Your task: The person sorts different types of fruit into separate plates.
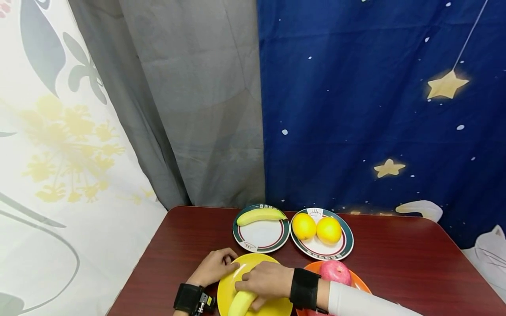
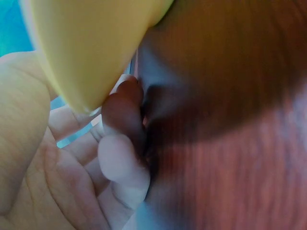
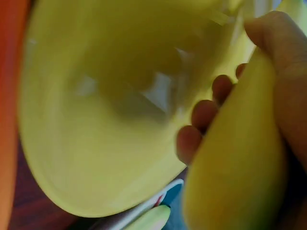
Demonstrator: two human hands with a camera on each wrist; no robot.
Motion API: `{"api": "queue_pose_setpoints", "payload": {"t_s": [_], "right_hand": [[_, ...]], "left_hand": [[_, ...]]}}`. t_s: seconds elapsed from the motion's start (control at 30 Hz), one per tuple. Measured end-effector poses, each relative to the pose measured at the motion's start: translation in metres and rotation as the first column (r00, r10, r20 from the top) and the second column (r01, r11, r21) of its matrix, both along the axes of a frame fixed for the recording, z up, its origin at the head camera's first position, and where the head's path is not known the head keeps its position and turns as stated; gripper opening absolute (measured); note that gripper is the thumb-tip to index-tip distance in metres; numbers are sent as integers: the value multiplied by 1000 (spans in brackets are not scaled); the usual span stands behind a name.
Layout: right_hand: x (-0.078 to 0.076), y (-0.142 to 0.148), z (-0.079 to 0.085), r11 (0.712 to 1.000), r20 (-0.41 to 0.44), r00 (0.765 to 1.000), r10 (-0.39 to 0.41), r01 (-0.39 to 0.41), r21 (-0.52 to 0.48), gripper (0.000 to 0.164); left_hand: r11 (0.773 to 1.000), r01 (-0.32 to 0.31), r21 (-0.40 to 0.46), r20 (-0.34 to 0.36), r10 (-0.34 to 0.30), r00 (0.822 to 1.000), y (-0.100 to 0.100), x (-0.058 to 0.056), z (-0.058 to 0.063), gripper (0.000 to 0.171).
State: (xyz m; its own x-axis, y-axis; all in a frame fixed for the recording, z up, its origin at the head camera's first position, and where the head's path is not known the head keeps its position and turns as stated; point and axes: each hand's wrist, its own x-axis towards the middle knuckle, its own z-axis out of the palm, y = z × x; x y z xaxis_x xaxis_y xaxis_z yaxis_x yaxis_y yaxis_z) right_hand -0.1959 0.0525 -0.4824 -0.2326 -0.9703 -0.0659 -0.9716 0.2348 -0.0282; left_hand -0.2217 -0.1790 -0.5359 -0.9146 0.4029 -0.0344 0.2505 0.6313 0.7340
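Note:
My right hand [image 1: 269, 281] grips a yellow banana [image 1: 242, 303] over a yellow plate [image 1: 225, 292]. In the right wrist view, fingers and thumb wrap round the banana [image 3: 235, 163], with the glossy inside of the plate [image 3: 96, 167] beside it. At the plate's left edge, my left hand [image 1: 213, 267] holds the rim, its thumb over the edge. The left wrist view shows the rim [image 2: 91, 52] between the thumb and the curled fingers [image 2: 122, 158], which lie close to the table. The right forearm hides part of an orange plate.
Behind the yellow plate stand a green-rimmed plate [image 1: 262, 237] with another banana [image 1: 261, 215] and a second one [image 1: 320, 252] with two oranges [image 1: 329, 230]. At right, an orange plate [image 1: 361, 285] bears pink apples [image 1: 335, 271]. Curtains [image 1: 205, 109] hang behind the brown table [image 1: 403, 254].

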Motion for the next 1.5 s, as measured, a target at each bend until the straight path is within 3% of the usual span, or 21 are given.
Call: {"api": "queue_pose_setpoints", "payload": {"t_s": [0.17,0.5,0.73,0.87,0.97,1.07,1.2,1.33,1.4,1.5], "right_hand": [[1,2,-6,999,44,999,-6,4,32,39],[4,3,-2,998,-76,997,-14,19,62,46],[0,4,22,993,-70,994,-88,93,74,58],[-20,4,44,978,-80,975,-207,206,-25,55],[-46,3,55,949,-95,947,-308,298,-104,53],[-77,2,55,909,-70,916,-394,377,-178,51],[-112,3,39,846,14,866,-499,491,-209,56],[-130,7,16,790,56,804,-592,593,-157,64],[-134,10,6,779,40,790,-611,610,-143,63],[-139,12,-5,780,-18,790,-612,600,-177,54]], "left_hand": [[1000,-1,15,2,1,1000,0,1,0,15],[1000,7,26,8,-8,1000,0,1,-1,16],[1000,1,16,6,-1,1000,0,0,-2,16],[1000,11,19,0,-11,1000,-1,-1,-2,17],[1000,8,22,4,-8,1000,-1,-1,-2,19],[1000,-4,23,4,4,1000,-2,-2,-1,20],[1000,-11,28,15,10,1000,-2,-1,0,22],[999,-12,31,30,11,999,-1,0,-1,23],[999,-14,30,33,13,999,-1,0,-1,23],[999,-13,32,35,12,999,-1,-1,0,22]]}}
